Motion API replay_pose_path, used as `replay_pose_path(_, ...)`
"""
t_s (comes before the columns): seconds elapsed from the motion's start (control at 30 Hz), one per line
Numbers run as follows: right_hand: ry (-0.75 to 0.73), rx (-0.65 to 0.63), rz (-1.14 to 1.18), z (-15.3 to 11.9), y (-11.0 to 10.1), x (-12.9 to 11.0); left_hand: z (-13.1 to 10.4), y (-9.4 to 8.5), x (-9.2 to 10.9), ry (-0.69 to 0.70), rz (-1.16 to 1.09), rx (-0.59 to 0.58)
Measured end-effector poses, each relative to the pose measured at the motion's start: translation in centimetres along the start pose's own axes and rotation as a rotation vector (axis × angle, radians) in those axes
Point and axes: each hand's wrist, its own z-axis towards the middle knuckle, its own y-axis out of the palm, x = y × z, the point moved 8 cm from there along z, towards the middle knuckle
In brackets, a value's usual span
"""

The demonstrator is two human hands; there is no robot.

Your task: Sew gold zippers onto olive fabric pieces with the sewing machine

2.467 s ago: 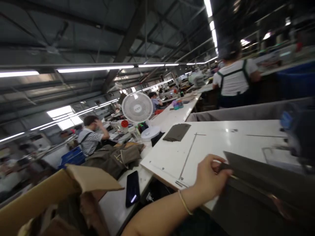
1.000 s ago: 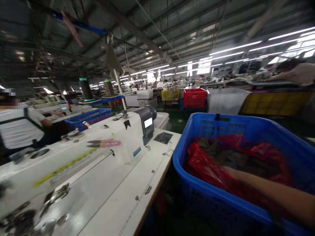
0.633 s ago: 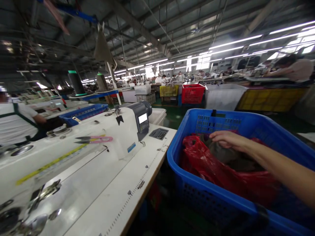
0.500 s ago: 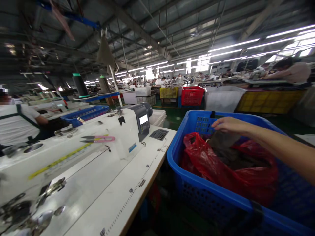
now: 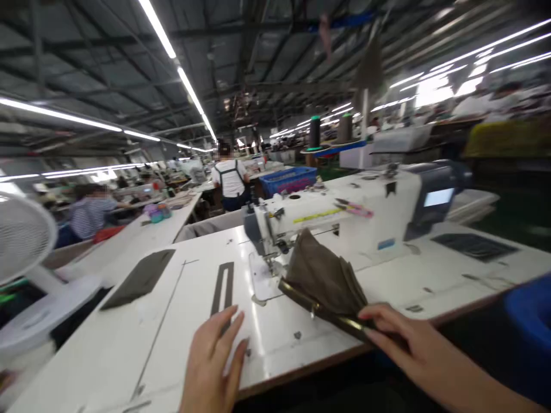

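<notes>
My right hand (image 5: 394, 335) pinches the near right end of a brown fabric piece (image 5: 322, 269) edged with a dark zipper with gold-coloured teeth. The fabric's far end lies by the needle area of a white sewing machine (image 5: 365, 223). My left hand (image 5: 217, 355) is over the white table (image 5: 181, 344) with fingers apart, holding nothing, near the lower end of a dark frame-shaped strip with a slot (image 5: 216, 287). Further left, a flat dark fabric piece (image 5: 140, 278) lies on the table.
Pink-handled snips (image 5: 355, 207) and a yellow tape lie on the machine. A white fan (image 5: 26, 241) stands at the left, and a blue basket (image 5: 531, 310) at the right edge. A person in a white shirt (image 5: 232, 180) is further back.
The view has swung left from the blue basket with the red bag to the machine's needle side. My right hand now holds the zippered fabric over the table, and my left hand has come into view.
</notes>
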Motion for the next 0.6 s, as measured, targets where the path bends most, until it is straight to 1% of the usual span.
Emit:
replay_pose_path(0.03,-0.074,-0.056,-0.038,0.1,2.8,-0.4,0.0,-0.1,0.8,0.011,-0.014,-0.028)
replay_pose_path(0.07,-0.138,-0.057,-0.098,0.1,4.6,-0.8,0.1,-0.1,1.4,0.025,-0.034,-0.049)
replay_pose_path(0.1,-0.198,-0.021,-0.168,0.1,5.4,-1.1,0.2,0.3,1.9,0.039,-0.064,-0.091)
replay_pose_path(0.13,-0.258,0.035,-0.245,0.2,5.5,-1.3,0.3,0.8,2.1,0.041,-0.095,-0.13)
replay_pose_path(0.2,-0.366,0.145,-0.379,0.3,4.8,-1.9,0.7,2.1,2.4,0.051,-0.169,-0.201)
replay_pose_path(0.27,-0.434,0.182,-0.428,0.6,4.3,-2.4,1.5,3.7,2.9,0.081,-0.235,-0.244)
replay_pose_path(0.33,-0.451,0.179,-0.408,1.1,4.6,-2.8,2.8,5.9,3.6,0.13,-0.269,-0.29)
replay_pose_path(0.37,-0.44,0.183,-0.39,1.3,4.9,-2.9,3.4,7.2,4.0,0.156,-0.273,-0.331)
replay_pose_path(0.43,-0.411,0.163,-0.365,1.9,5.9,-2.8,4.6,9.9,4.8,0.202,-0.263,-0.44)
replay_pose_path(0.5,-0.38,0.128,-0.364,2.4,6.8,-2.7,5.3,12.1,5.3,0.239,-0.247,-0.549)
replay_pose_path(0.53,-0.374,0.113,-0.369,2.6,7.1,-2.8,5.4,12.8,5.5,0.257,-0.239,-0.589)
replay_pose_path(0.57,-0.377,0.106,-0.372,2.7,7.1,-2.9,5.6,13.1,5.7,0.276,-0.23,-0.613)
replay_pose_path(0.6,-0.392,0.11,-0.369,2.7,6.9,-3.2,5.7,13.0,5.8,0.287,-0.22,-0.619)
